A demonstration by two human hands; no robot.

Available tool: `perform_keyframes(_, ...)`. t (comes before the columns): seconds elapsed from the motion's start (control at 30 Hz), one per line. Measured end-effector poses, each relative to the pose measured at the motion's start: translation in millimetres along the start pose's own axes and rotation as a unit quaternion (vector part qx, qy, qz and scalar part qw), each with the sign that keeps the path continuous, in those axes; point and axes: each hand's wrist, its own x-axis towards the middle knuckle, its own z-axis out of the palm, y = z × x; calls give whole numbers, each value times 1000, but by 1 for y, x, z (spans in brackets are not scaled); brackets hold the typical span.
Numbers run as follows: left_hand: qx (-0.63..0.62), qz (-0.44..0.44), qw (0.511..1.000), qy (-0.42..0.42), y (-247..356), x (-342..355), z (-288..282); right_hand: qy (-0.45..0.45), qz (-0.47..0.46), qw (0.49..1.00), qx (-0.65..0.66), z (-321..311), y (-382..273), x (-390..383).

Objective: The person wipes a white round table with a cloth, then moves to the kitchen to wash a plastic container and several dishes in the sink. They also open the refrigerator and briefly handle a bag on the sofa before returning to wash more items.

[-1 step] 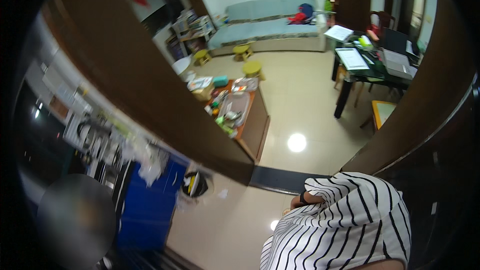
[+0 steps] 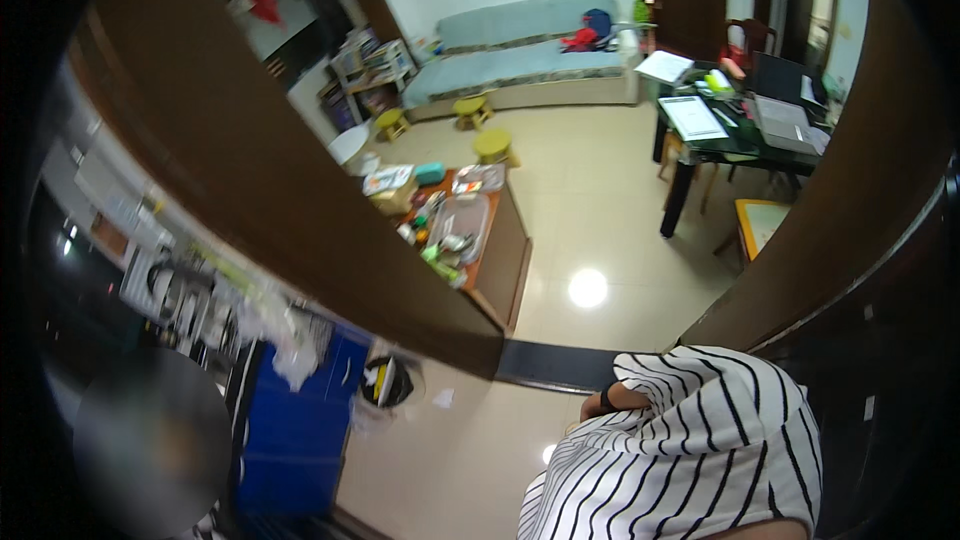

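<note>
My right hand (image 2: 589, 409) shows only in part at the lower right, below the dark band (image 2: 606, 399) on its wrist. The striped white shirt (image 2: 690, 440) and its sleeve cover much of the arm. Folds of the shirt hide the fingers, so whether they hold anything does not show. Nearest to the hand are the pale tiled floor (image 2: 480, 460) and the dark doorway threshold (image 2: 555, 365). My left hand is out of the picture.
Brown door frames (image 2: 270, 170) stand on both sides. At left are a blue cabinet (image 2: 295, 430), a cluttered counter and a bin (image 2: 386, 381). Beyond the threshold are a laden low cabinet (image 2: 500, 260), stools (image 2: 493, 146), a sofa (image 2: 530, 58) and a dark table (image 2: 735, 148). A round blur covers the lower left.
The room's furniture has shifted slightly left in the picture as the view turned a little. My right arm and the shirt stay almost in the same place.
</note>
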Motion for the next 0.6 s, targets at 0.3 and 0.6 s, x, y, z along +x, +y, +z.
perform_keyframes(0.3,138,300,923,-195,349,180,41,145,35,933,-328,-136,-27,-106)
perform_keyframes(0.6,36,596,777,-199,560,237,90,437,52,892,-106,-322,-2,-86)
